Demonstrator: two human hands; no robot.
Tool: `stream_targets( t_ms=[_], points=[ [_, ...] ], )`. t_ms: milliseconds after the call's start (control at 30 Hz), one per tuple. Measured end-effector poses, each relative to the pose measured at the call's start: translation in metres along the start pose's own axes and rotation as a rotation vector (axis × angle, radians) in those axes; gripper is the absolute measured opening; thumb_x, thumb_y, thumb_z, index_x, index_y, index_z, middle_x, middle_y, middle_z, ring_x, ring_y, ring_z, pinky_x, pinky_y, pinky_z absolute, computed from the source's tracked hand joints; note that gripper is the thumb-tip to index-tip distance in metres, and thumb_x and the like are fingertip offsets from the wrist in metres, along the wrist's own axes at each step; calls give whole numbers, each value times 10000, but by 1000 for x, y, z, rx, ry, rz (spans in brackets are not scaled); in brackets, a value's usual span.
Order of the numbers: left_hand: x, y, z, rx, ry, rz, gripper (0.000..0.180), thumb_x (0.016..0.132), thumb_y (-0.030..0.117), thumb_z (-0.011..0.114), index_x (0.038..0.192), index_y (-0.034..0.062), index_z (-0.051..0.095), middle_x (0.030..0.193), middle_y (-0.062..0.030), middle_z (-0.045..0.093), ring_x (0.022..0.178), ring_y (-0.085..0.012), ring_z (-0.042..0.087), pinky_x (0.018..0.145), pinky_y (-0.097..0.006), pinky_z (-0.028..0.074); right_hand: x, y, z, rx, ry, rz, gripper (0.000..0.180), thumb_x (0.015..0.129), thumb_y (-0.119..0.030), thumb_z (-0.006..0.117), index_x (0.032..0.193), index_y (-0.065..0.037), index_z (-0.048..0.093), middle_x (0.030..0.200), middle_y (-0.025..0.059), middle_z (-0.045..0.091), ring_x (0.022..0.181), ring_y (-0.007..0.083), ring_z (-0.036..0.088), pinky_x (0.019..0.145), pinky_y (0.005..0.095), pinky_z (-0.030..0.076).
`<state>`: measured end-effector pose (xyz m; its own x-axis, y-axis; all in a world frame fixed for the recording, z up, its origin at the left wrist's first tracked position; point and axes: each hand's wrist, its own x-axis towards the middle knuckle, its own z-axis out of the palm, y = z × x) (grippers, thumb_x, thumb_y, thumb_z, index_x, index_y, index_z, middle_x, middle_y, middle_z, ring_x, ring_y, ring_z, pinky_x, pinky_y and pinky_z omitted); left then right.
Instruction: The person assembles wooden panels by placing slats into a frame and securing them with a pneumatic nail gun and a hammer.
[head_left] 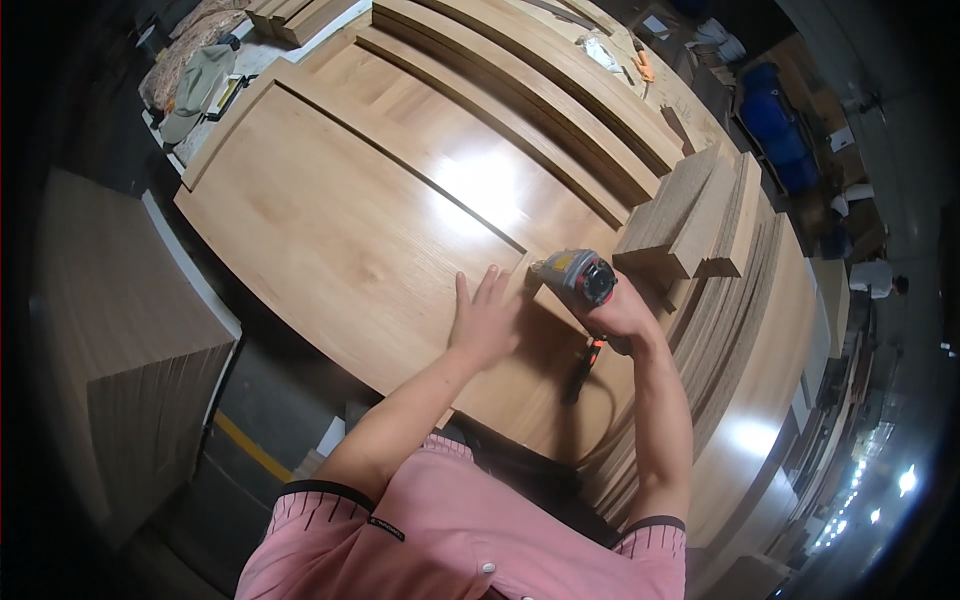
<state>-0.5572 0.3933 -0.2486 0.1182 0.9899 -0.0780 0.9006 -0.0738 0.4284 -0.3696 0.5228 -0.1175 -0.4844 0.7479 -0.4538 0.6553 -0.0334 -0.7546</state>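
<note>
My right hand (622, 315) grips a grey pneumatic nail gun (575, 276) with a red and black end cap, its nose pressed to the near edge of a large light-brown wooden panel (330, 220). A dark air hose (585, 370) with an orange fitting hangs from the tool's grip. My left hand (483, 318) lies flat on the panel with its fingers spread, right beside the tool's nose. A narrow groove (400, 170) runs across the panel just beyond my fingers.
Short wooden blocks (690, 215) are stacked right of the tool, beside layered boards (760, 330). Long wooden strips (520, 80) lie across the far side. A tall stack of boards (130, 340) stands at the left. Blue barrels (775, 125) and clutter sit far right.
</note>
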Motion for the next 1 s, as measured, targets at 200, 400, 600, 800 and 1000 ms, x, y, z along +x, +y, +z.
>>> stream_targets(
  t_ms=[200,400,600,800,1000],
  points=[
    [0,0,-5,46,-30,2,641,857,457,685,1420,169,582,1643,-162,318,1579,-334,135,1190,-745,27,11,-2,-2,29,-36,-47,688,739,20,675,1416,-70,593,1211,93,719,1071,146,656,915,283,527],
    [0,2,-13,91,-127,-12,606,925,470,616,1461,195,551,1661,-147,294,1582,-325,126,1191,-737,86,13,6,-6,-32,-68,-14,718,744,-15,681,1449,-90,565,1189,95,720,1053,157,668,901,289,534],
    [0,5,-13,89,-134,-19,616,911,457,639,1462,196,553,1660,-146,295,1583,-319,129,1192,-736,84,15,13,-1,-122,-4,-178,783,731,-50,710,1488,-128,521,1149,101,707,916,173,680,814,321,556],
    [2,1,1,79,-15,-9,668,842,377,699,1463,183,550,1652,-161,294,1582,-340,132,1188,-745,38,-6,-4,-7,-9,-35,3,809,733,-51,730,1502,-132,494,1054,88,698,782,162,657,699,327,547],
    [-36,6,-2,-45,100,-83,754,775,271,756,1487,210,517,1506,-203,417,1492,-373,274,1222,-649,117,-57,-4,5,180,-72,30,815,727,10,768,1490,-49,488,1136,57,672,949,144,622,818,309,533]
  ],
)
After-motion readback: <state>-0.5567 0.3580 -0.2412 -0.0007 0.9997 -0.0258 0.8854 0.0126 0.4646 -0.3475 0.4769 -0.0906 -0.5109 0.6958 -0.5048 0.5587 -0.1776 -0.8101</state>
